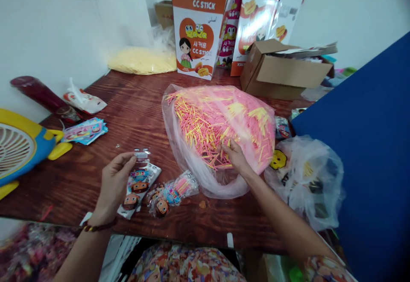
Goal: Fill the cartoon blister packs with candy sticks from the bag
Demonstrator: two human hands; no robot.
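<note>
My left hand (118, 179) is closed, thumb and forefinger pinching the top edge of a clear plastic packet (142, 155). Just below it lie printed packets (137, 188) with brown cartoon faces. A filled packet (174, 194), with pink sticks showing through its clear end, rests to their right. My right hand (234, 154) reaches into the mouth of a large clear plastic bag (179, 137). Its fingers are pinched on a few thin candy sticks (223, 146) among the loose pink and yellow heap (198, 128). The fingertips are partly hidden by the sticks.
Printed cartons (197, 26) and an open cardboard box (282, 68) stand at the back. A yellow-filled bag (141, 60) lies back left. A yellow-blue fan (25, 145), cards (86, 130) and a tissue pack (85, 100) sit left. A knotted plastic bag (307, 179) and blue panel (365, 145) are right.
</note>
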